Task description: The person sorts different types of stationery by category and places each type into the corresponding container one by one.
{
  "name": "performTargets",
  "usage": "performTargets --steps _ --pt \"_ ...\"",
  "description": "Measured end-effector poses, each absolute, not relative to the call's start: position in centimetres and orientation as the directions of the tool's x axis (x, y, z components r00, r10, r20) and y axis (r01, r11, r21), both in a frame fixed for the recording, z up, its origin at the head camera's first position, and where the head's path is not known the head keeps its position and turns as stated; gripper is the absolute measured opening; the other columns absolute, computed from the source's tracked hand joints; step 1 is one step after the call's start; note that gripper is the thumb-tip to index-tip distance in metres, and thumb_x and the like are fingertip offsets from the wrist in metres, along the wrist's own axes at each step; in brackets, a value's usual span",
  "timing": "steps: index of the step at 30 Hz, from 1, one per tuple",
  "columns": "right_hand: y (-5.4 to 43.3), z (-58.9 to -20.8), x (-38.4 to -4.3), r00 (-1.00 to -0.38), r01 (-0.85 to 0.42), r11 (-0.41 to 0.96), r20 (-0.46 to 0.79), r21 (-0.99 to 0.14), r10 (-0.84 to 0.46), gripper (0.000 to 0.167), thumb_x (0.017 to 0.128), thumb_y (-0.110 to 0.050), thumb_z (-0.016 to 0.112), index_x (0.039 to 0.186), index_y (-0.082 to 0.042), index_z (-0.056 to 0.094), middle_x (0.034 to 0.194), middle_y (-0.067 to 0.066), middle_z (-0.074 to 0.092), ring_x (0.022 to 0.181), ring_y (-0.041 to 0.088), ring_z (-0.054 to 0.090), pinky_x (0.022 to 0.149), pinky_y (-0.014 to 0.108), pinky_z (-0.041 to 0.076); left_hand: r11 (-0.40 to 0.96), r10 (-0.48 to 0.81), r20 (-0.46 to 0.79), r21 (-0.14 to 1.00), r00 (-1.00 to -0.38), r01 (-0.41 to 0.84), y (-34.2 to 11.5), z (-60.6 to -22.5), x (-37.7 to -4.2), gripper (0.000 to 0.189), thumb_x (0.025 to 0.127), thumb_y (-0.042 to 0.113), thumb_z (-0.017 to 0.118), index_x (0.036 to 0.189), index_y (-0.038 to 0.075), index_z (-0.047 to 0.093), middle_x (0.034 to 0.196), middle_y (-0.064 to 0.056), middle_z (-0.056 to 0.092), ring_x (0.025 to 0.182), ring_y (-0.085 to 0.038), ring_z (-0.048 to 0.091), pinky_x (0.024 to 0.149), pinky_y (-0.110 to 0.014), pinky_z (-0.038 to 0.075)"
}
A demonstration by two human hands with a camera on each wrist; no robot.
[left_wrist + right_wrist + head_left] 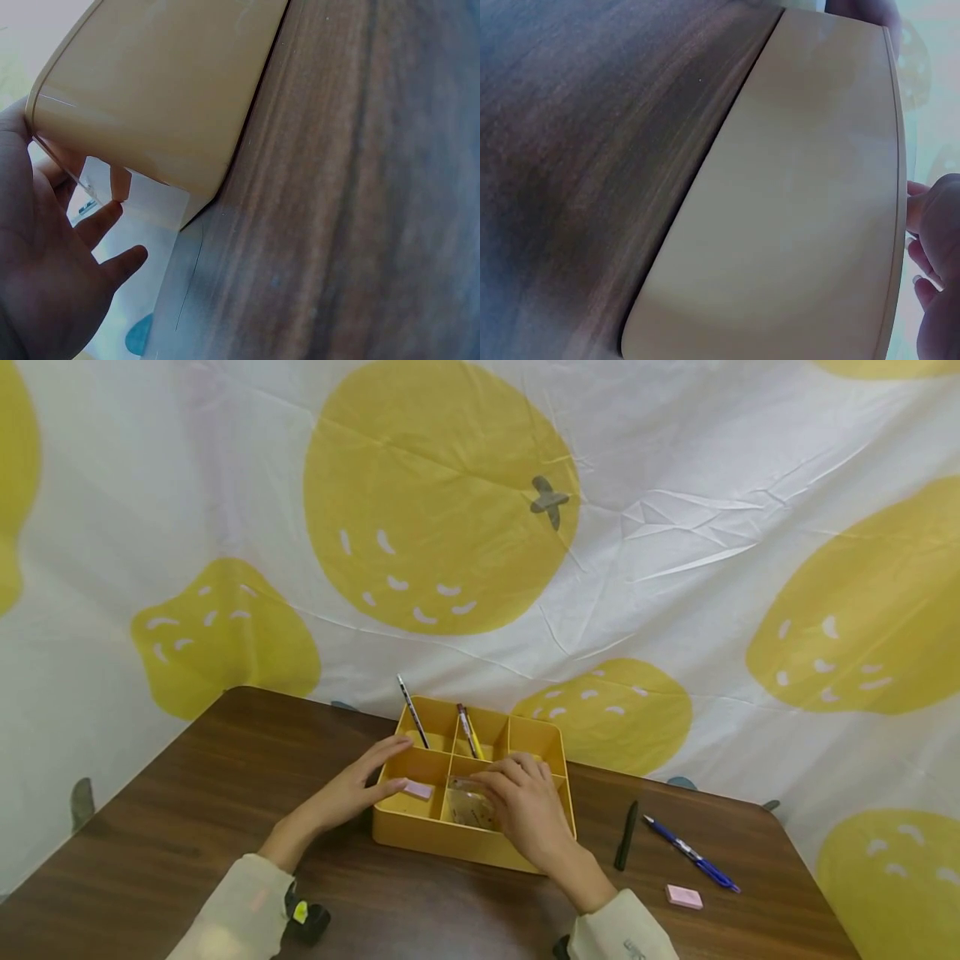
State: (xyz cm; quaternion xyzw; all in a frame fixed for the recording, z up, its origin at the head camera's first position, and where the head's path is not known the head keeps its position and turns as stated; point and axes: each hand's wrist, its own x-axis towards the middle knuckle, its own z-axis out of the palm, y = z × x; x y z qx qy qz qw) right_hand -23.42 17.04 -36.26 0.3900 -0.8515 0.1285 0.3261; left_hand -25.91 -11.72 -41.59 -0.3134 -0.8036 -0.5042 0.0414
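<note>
A yellow compartment box (450,841) stands on the table. My left hand (356,789) lies at its left side, fingers fairly straight, the thumb over the front left compartment, near a pink eraser (417,788) inside. In the left wrist view, the left fingers (105,225) are spread at the box's rim. My right hand (525,806) reaches over the front rim into the front middle compartment, fingers bent beside a clear packet (468,806). I cannot tell whether they pinch it. A patterned pencil (413,714) leans in the back left compartment; pens (470,731) stand in the back middle one.
Right of the box on the brown table (240,793) lie a black pen (627,835), a blue pen (690,852) and another pink eraser (684,897). A white cloth with yellow fruit prints (442,502) hangs behind the table's far edge.
</note>
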Motion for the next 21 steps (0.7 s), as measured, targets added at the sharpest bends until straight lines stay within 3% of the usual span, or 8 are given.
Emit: performTargets --steps 10,21 --pt "17.38 -35.93 -23.28 -0.528 -0.711 0.7 0.6 0.075 -0.601 0.033 0.078 -0.008 0.079 0.108 -0.019 0.074 0.103 -0.005 0.067 0.103 0.019 0.053 0.084 0.041 0.038 0.291 0.464 0.388 0.782 -0.796 0.551 -11.51 -41.62 -25.81 0.059 0.097 0.024 0.058 0.147 0.006 0.034 0.155 -0.011 0.021 0.141 -0.037 0.016 0.104 -0.065 0.018" --pt "17.79 -36.1 -23.6 -0.517 -0.723 0.688 0.614 0.058 -0.596 0.038 0.077 0.001 0.076 0.111 -0.016 0.072 0.105 -0.002 0.069 0.111 0.026 0.053 0.089 0.047 0.036 0.286 0.461 0.394 0.782 -0.795 0.554 -11.4 -41.54 -25.89 0.058 0.096 0.021 0.059 0.147 0.006 0.035 0.155 -0.013 0.022 0.141 -0.037 0.017 0.105 -0.065 0.018"
